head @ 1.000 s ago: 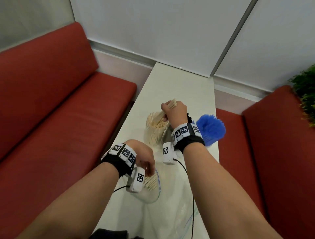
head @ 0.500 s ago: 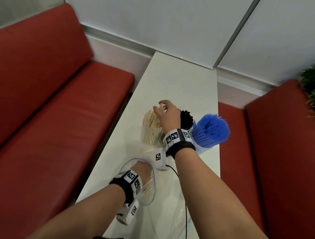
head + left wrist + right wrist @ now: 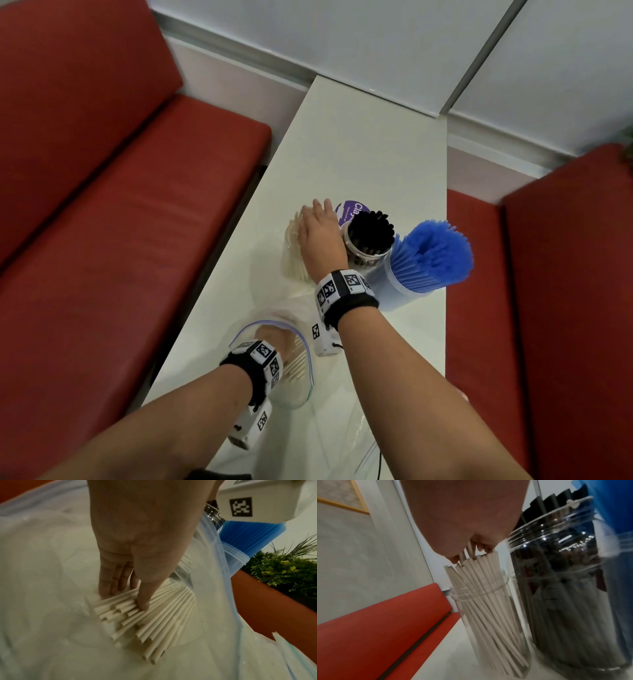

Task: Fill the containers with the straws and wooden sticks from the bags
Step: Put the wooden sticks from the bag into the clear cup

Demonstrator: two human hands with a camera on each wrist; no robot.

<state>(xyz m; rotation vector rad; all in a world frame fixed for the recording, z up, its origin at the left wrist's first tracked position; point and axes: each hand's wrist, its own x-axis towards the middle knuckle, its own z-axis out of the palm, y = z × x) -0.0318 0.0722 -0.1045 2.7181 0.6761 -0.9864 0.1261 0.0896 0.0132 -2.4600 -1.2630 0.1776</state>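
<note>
A: Topping up the white-stick jar (image 3: pixel 489 615). Right hand (image 3: pixel 320 236) lies flat, fingers straight, on the stick tops. Press them level.

B: Left hand (image 3: pixel 137 545)?

A: Inside the zip bag (image 3: pixel 294 394) on the bench (image 3: pixel 359 164), fingers and thumb closing round the remaining white sticks (image 3: pixel 145 615). Gather one tidy bundle, ends aligned.

B: Obstacles?

A: Black-straw jar (image 3: pixel 368 240) touches the right wrist; blue straws (image 3: pixel 435 257) just beside. Tipping risk, I'd guess.

The white table (image 3: pixel 363 144) bears three clear jars (image 3: pixel 368 255) (grouped together) and plastic bags (image 3: pixel 294 394).
</note>
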